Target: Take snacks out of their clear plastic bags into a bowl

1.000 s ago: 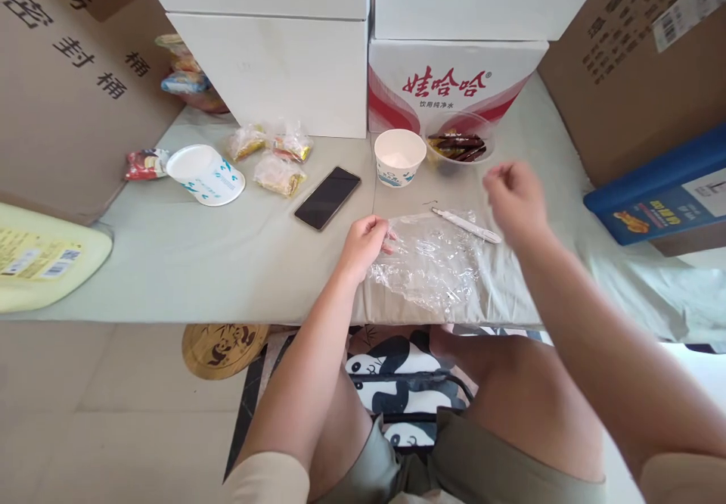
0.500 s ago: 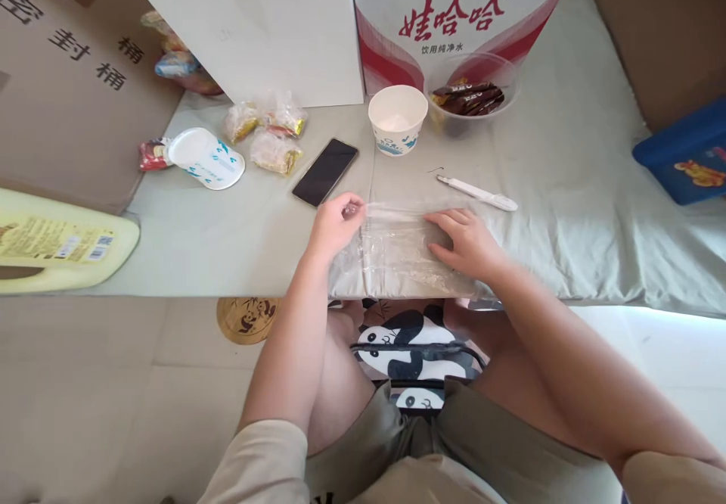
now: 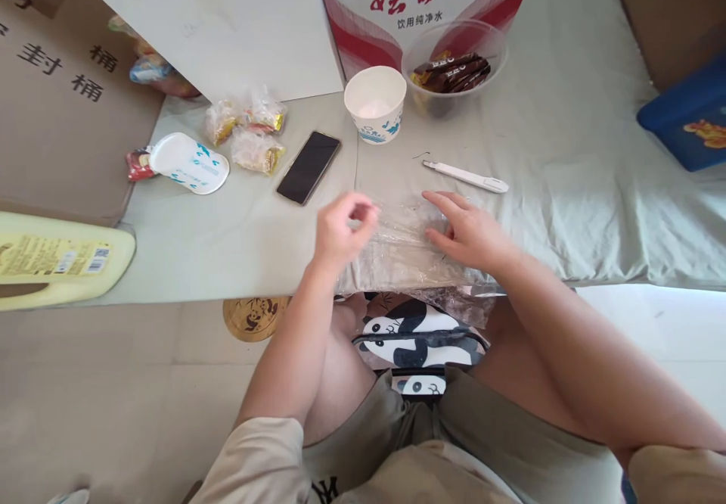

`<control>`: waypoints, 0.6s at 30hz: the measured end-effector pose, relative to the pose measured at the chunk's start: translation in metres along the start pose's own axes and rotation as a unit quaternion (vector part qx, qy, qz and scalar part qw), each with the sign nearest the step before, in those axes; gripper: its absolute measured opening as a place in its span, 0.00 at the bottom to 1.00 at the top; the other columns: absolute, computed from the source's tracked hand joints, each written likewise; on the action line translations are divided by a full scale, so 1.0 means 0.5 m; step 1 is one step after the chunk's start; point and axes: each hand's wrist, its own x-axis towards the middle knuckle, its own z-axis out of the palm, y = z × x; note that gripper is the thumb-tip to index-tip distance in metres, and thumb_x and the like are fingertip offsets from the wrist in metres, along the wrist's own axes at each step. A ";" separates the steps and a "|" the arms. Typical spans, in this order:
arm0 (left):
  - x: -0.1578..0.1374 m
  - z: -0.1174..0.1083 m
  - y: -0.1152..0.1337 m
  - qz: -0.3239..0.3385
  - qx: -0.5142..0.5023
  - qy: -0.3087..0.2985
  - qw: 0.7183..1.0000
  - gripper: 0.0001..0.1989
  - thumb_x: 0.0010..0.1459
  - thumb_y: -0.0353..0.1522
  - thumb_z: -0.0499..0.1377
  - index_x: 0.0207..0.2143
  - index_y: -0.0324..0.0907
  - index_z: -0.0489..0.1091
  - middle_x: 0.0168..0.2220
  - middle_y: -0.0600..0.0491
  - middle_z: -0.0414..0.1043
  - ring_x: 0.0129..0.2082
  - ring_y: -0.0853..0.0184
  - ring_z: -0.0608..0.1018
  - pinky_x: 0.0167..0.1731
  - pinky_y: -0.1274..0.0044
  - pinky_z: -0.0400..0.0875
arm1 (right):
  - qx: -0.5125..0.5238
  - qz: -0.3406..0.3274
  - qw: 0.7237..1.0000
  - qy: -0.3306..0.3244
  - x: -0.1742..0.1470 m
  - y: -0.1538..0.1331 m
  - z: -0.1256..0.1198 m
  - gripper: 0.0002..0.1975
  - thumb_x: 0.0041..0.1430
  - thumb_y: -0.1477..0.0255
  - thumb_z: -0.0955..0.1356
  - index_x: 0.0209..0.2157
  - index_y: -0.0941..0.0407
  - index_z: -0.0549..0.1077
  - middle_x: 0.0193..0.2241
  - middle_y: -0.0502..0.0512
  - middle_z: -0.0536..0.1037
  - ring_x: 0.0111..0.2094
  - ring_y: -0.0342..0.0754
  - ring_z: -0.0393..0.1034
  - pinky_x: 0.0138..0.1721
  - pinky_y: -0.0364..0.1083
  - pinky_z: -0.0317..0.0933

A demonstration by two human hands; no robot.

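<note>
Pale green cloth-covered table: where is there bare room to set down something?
Right: the wide patch between the slim white cutter and the blue box. Front left: between the yellowish plastic jug and the left hand. Crowded: between it and the right hand, with crinkled clear film; back left, with clear packets and a black phone.

The person wore a beige top [image 3: 442,474] with short, loose sleeves [image 3: 255,451] that ended near the elbows. The shorts [image 3: 522,428] were olive-grey and creased at the lap, a dark interlaced-letter mark [image 3: 325,490] on the left leg. The forearms [image 3: 572,337] and hands [image 3: 470,235] were bare.
</note>
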 end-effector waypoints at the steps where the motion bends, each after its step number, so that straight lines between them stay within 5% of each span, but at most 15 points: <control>1: -0.010 0.004 0.016 0.014 0.027 -0.084 0.996 0.05 0.61 0.32 0.60 0.39 0.43 0.74 0.36 0.52 0.79 0.37 0.66 0.80 0.43 0.73 0.75 | -0.002 0.002 1.000 0.005 0.001 0.000 0.000 0.34 0.62 0.64 0.63 0.69 0.56 0.62 0.70 0.66 0.60 0.32 0.51 0.77 0.45 0.58 0.72; 4: -0.026 0.004 0.038 -0.016 0.116 -0.268 0.956 0.20 0.59 0.33 0.63 0.54 0.44 0.74 0.60 0.45 0.74 0.62 0.55 0.73 0.65 0.61 0.65 | -0.039 -0.004 0.998 0.039 0.005 0.006 0.003 0.34 0.62 0.65 0.64 0.68 0.57 0.63 0.71 0.67 0.58 0.52 0.63 0.75 0.55 0.62 0.68; 7: -0.027 -0.008 0.038 -0.079 0.178 -0.334 0.922 0.32 0.58 0.39 0.66 0.65 0.48 0.67 0.73 0.46 0.57 0.74 0.48 0.55 0.72 0.50 0.46 | -0.110 0.003 0.993 0.034 0.008 0.015 0.009 0.37 0.60 0.61 0.67 0.70 0.55 0.61 0.70 0.67 0.60 0.69 0.73 0.55 0.63 0.71 0.55; 10: -0.026 -0.023 0.037 -0.102 0.196 -0.377 0.900 0.44 0.52 0.46 0.69 0.69 0.53 0.60 0.77 0.49 0.43 0.77 0.45 0.43 0.71 0.45 0.36 | -0.155 0.023 0.987 -0.017 0.010 0.018 0.014 0.44 0.59 0.55 0.68 0.73 0.52 0.55 0.73 0.66 0.53 0.73 0.76 0.42 0.66 0.75 0.43; 13: -0.028 -0.032 0.038 -0.113 0.205 -0.365 0.901 0.45 0.52 0.49 0.69 0.70 0.54 0.59 0.77 0.49 0.40 0.76 0.43 0.41 0.71 0.43 0.35 | -0.167 0.029 0.984 -0.050 0.009 0.016 0.015 0.50 0.56 0.51 0.70 0.74 0.51 0.50 0.75 0.67 0.46 0.74 0.77 0.36 0.67 0.76 0.38; 18: -0.031 -0.043 0.019 -0.119 0.231 -0.218 0.941 0.22 0.66 0.40 0.56 0.61 0.50 0.71 0.72 0.49 0.59 0.75 0.51 0.54 0.72 0.49 0.41 | -0.163 -0.001 0.987 -0.011 -0.001 0.019 0.007 0.41 0.59 0.51 0.69 0.70 0.50 0.61 0.75 0.64 0.47 0.74 0.76 0.38 0.68 0.74 0.37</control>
